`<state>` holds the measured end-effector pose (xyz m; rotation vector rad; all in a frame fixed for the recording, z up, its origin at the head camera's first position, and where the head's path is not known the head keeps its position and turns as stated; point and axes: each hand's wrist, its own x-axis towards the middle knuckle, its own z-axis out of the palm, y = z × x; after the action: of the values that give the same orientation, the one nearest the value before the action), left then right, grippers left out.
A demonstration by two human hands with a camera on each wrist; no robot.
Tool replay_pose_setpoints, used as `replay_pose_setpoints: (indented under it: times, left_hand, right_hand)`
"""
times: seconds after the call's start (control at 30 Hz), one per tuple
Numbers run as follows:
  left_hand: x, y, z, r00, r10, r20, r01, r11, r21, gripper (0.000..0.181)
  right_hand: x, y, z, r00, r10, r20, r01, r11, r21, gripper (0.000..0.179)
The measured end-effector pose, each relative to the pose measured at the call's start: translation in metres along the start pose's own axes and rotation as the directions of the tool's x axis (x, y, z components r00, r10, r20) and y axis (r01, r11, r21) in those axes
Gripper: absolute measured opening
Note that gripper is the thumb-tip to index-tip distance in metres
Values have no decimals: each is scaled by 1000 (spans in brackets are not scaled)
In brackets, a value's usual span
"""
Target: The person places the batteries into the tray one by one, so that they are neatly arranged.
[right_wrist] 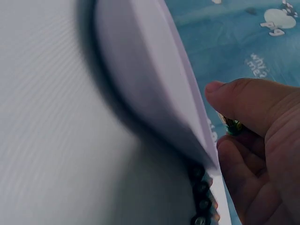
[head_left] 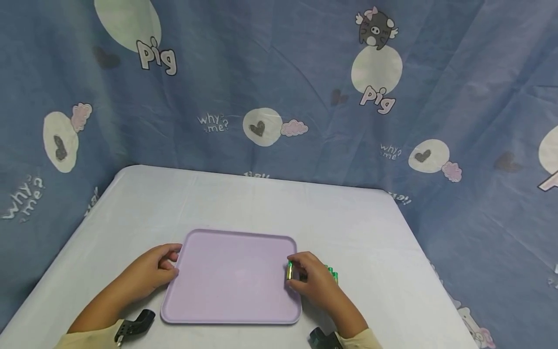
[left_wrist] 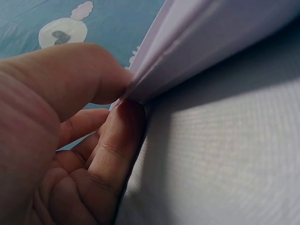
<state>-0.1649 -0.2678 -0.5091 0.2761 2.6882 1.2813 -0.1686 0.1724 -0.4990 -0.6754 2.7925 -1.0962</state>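
A lilac rectangular tray (head_left: 235, 276) with a low raised rim lies in front of me on the white table. At its left side my left hand (head_left: 150, 271) pinches the rim; the left wrist view shows thumb and finger at the tray edge (left_wrist: 164, 56). Over the tray's right edge, my right hand (head_left: 315, 278) holds a small green and gold battery (head_left: 289, 270) between thumb and fingers. Mostly hidden behind that hand, several green batteries (head_left: 334, 276) stand beside the tray. Their dark round ends (right_wrist: 201, 204) form a row in the right wrist view.
A white cloth covers the table (head_left: 348, 223). Behind it hangs a blue curtain (head_left: 279, 72) printed with pigs, hearts and words. Black wrist camera mounts (head_left: 136, 325) sit at both sleeves.
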Motion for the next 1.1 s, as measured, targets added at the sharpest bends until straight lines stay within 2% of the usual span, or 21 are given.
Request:
replay_pose_setpoints:
  times: [0.17, 0.43, 0.67, 0.93, 1.1]
  left_hand:
    - [-2, 0, 2, 1000, 0, -2, 0, 1000, 2, 66]
    - [-1, 0, 1, 1000, 10, -11, -10, 1000, -7, 65]
    - [-1, 0, 0, 1000, 11, 1, -11, 1000, -21, 65]
    - [-2, -3, 1, 1000, -2, -2, 2, 1000, -1, 66]
    - [-3, 0, 1, 1000, 4, -8, -4, 1000, -25, 66]
  right_hand:
    - [4, -7, 1, 1000, 6, -15, -6, 1000, -19, 56]
    - [16, -15, 7, 999, -49, -25, 47, 997, -55, 54]
    - [20, -16, 14, 996, -80, -30, 79, 996, -46, 53]
    - [28, -21, 23, 999, -35, -13, 35, 999, 28, 53]
    - [34, -25, 27, 1000, -25, -10, 25, 999, 42, 53]
